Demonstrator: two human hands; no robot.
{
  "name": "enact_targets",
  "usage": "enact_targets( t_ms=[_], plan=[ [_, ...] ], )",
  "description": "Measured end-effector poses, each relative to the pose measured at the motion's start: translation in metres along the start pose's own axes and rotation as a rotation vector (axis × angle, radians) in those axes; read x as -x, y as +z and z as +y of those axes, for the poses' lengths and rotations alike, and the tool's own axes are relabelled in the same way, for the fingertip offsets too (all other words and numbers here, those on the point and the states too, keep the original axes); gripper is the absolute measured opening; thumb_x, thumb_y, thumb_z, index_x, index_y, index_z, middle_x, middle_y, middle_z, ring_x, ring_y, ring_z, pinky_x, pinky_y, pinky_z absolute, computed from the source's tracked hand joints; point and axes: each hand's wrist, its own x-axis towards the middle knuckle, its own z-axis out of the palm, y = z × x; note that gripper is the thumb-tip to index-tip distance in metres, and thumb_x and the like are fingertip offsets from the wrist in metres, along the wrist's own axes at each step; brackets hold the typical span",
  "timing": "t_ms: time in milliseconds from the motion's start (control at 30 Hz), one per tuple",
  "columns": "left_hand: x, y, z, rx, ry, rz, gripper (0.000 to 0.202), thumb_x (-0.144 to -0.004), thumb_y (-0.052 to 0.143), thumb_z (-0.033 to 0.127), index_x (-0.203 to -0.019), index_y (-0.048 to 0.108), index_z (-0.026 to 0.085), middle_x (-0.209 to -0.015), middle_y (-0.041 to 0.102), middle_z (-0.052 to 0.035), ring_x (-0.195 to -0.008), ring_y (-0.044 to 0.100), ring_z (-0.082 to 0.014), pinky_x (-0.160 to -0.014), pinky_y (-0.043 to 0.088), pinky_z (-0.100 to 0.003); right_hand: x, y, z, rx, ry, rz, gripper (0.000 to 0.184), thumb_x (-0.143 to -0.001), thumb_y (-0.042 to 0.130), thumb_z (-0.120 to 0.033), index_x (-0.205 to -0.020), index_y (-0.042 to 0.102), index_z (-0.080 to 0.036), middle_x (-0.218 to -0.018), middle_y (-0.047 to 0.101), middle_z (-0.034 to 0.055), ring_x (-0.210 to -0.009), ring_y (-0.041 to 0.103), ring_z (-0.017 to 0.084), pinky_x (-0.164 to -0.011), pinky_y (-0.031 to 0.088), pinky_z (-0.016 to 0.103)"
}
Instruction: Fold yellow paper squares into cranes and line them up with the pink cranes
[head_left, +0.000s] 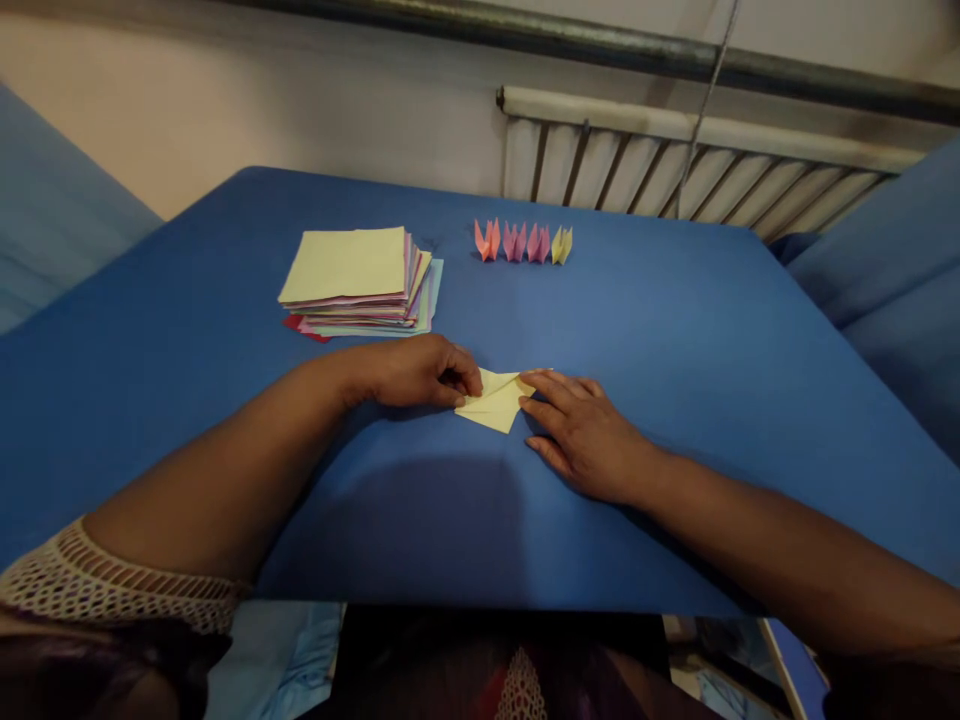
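Note:
A pale yellow folded paper lies on the blue table in front of me. My left hand rests at its left edge, fingers curled and pinching the paper's left side. My right hand lies flat to the right, its fingers stretched out and its fingertips pressing the paper's upper right corner.
A stack of coloured square sheets, a pale yellow one on top, sits behind my left hand. A row of several small folded paper pieces, orange, pink and yellow, stands further back. A radiator lines the wall behind the table.

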Motion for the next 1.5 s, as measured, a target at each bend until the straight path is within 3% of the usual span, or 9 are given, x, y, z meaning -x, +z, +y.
enact_targets(
  t_ms=[167, 333, 500, 667, 800, 967, 1067, 1300, 1500],
  plan=[
    [-0.001, 0.001, -0.003, 0.012, -0.042, 0.040, 0.019, -0.077, 0.061, 0.031, -0.090, 0.073, 0.023, -0.090, 0.072, -0.0008, -0.079, 0.063, -0.0159, -0.072, 0.045, -0.024, 0.000, -0.001, 0.000, 0.000, 0.009, 0.009, 0.042, -0.096, 0.048, -0.035, -0.130, 0.057, -0.013, -0.146, 0.046, 0.0184, -0.134, 0.042, 0.031, -0.107, 0.036, 0.051],
    [-0.003, 0.005, -0.002, 0.018, -0.033, 0.043, 0.019, -0.077, 0.059, 0.031, -0.088, 0.071, 0.021, -0.081, 0.069, 0.0005, -0.071, 0.059, -0.0135, -0.065, 0.042, -0.022, 0.000, -0.001, 0.001, 0.026, 0.035, -0.005, 0.056, -0.096, 0.046, -0.038, -0.145, 0.041, -0.010, -0.152, 0.041, 0.0179, -0.140, 0.036, 0.031, -0.111, 0.032, 0.050],
    [-0.001, 0.005, 0.005, -0.008, -0.043, 0.078, 0.020, -0.077, 0.055, 0.028, -0.089, 0.069, 0.020, -0.073, 0.064, 0.0024, -0.061, 0.052, -0.0112, -0.058, 0.038, -0.022, -0.001, 0.000, 0.001, 0.064, 0.057, -0.065, 0.057, -0.098, 0.042, -0.041, -0.144, 0.043, -0.008, -0.150, 0.045, 0.0170, -0.138, 0.040, 0.030, -0.113, 0.030, 0.047],
    [-0.001, 0.004, 0.010, -0.072, -0.013, 0.134, 0.022, -0.084, 0.051, 0.032, -0.088, 0.066, 0.018, -0.078, 0.065, 0.0008, -0.067, 0.054, -0.0116, -0.063, 0.039, -0.022, -0.001, 0.003, 0.004, 0.052, 0.066, -0.042, 0.057, -0.097, 0.043, -0.043, -0.144, 0.044, -0.011, -0.155, 0.037, 0.0166, -0.145, 0.028, 0.032, -0.113, 0.028, 0.053],
    [-0.010, 0.014, 0.008, -0.086, -0.014, 0.240, 0.024, -0.084, 0.055, 0.036, -0.094, 0.065, 0.017, -0.084, 0.065, -0.0016, -0.072, 0.056, -0.0140, -0.066, 0.041, -0.024, -0.003, 0.006, 0.009, -0.002, 0.041, -0.036, 0.056, -0.097, 0.043, -0.043, -0.144, 0.044, -0.012, -0.154, 0.039, 0.0165, -0.144, 0.031, 0.030, -0.113, 0.029, 0.052],
    [-0.026, 0.032, 0.002, -0.266, 0.052, 0.448, 0.032, -0.086, 0.057, 0.037, -0.109, 0.065, 0.018, -0.107, 0.064, -0.0074, -0.100, 0.058, -0.0220, -0.090, 0.043, -0.033, -0.005, 0.005, 0.013, -0.010, 0.023, -0.001, 0.051, -0.098, 0.043, -0.040, -0.139, 0.050, -0.011, -0.150, 0.043, 0.0173, -0.140, 0.036, 0.031, -0.110, 0.032, 0.051],
    [-0.029, 0.035, 0.002, -0.315, 0.032, 0.411, 0.034, -0.084, 0.059, 0.036, -0.113, 0.065, 0.020, -0.109, 0.065, -0.0062, -0.102, 0.059, -0.0230, -0.092, 0.042, -0.034, -0.006, 0.004, 0.013, -0.026, 0.007, 0.041, 0.043, -0.098, 0.045, -0.036, -0.134, 0.057, -0.015, -0.147, 0.047, 0.0160, -0.136, 0.040, 0.030, -0.108, 0.035, 0.051],
    [-0.023, 0.035, 0.013, -0.245, -0.119, 0.315, 0.029, -0.078, 0.064, 0.037, -0.103, 0.065, 0.023, -0.090, 0.067, -0.0007, -0.076, 0.060, -0.0177, -0.064, 0.039, -0.027, -0.005, 0.003, 0.012, -0.116, -0.056, 0.093, 0.032, -0.097, 0.047, -0.028, -0.123, 0.064, -0.019, -0.134, 0.057, 0.0123, -0.120, 0.052, 0.026, -0.099, 0.044, 0.047],
    [-0.021, 0.040, 0.019, -0.243, -0.073, 0.355, 0.021, -0.074, 0.067, 0.037, -0.084, 0.062, 0.020, -0.089, 0.064, -0.0030, -0.080, 0.058, -0.0193, -0.068, 0.039, -0.029, -0.008, 0.009, 0.017, -0.292, -0.012, 0.174, 0.032, -0.094, 0.053, -0.026, -0.124, 0.058, -0.017, -0.129, 0.057, 0.0143, -0.119, 0.054, 0.025, -0.102, 0.045, 0.048]
  ],
)
